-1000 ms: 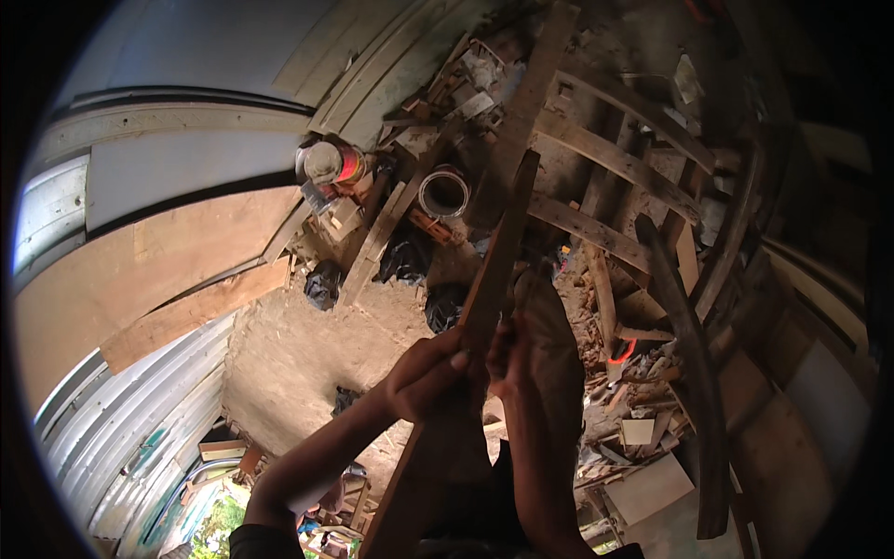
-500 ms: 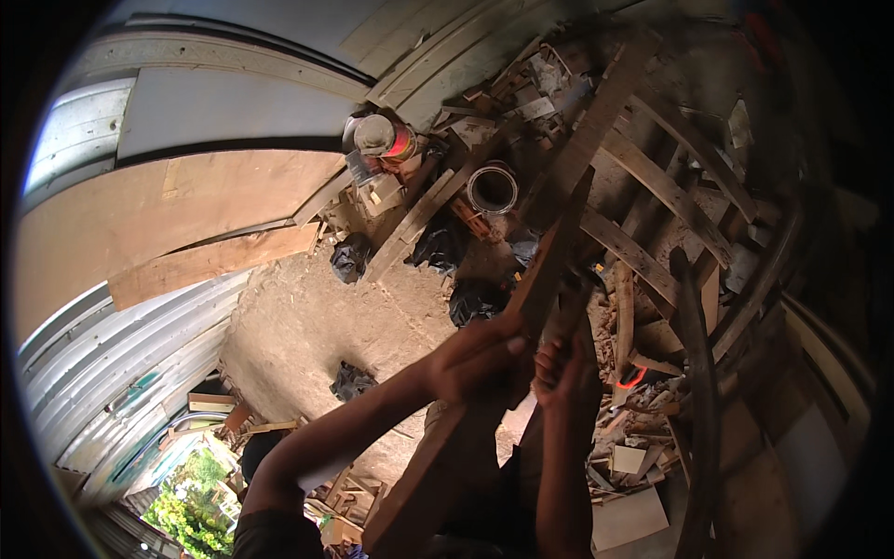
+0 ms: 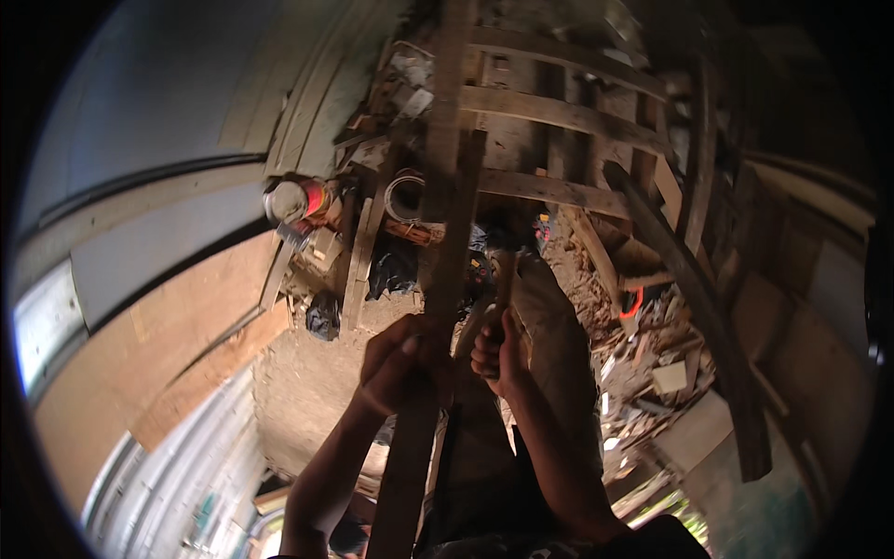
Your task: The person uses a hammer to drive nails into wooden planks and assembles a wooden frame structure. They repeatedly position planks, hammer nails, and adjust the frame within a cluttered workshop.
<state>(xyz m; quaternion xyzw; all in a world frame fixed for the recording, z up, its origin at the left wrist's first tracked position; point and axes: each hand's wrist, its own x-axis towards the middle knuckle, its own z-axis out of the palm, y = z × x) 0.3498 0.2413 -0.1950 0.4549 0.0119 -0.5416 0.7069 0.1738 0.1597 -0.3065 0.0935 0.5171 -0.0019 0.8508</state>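
A long wooden plank (image 3: pixel 407 475) runs lengthwise in front of me, from the lower edge up toward the far wood. My left hand (image 3: pixel 399 363) is closed around its left side, with the thumb on top. Just right of the plank, my right hand (image 3: pixel 501 356) is wrapped round the wooden handle of what looks like a hammer (image 3: pixel 507 278). The tool points away from me, and its dark head is hard to make out in the shadow. Beneath the right forearm shows my trouser leg (image 3: pixel 551 321).
Beyond lie crossed timbers (image 3: pixel 568 116) and an open round can (image 3: pixel 406 197). A paint tin (image 3: pixel 293 200) stands at the left near leaning boards (image 3: pixel 205 326). Black plastic bags (image 3: pixel 393 268) lie on the dirt floor. A thick dark beam (image 3: pixel 694 326) and wood scraps (image 3: pixel 666 377) are at the right.
The view has turned, so the plank now stands nearly upright in it instead of slanting right. Both hands appear farther left, still gripping the plank and the tool.
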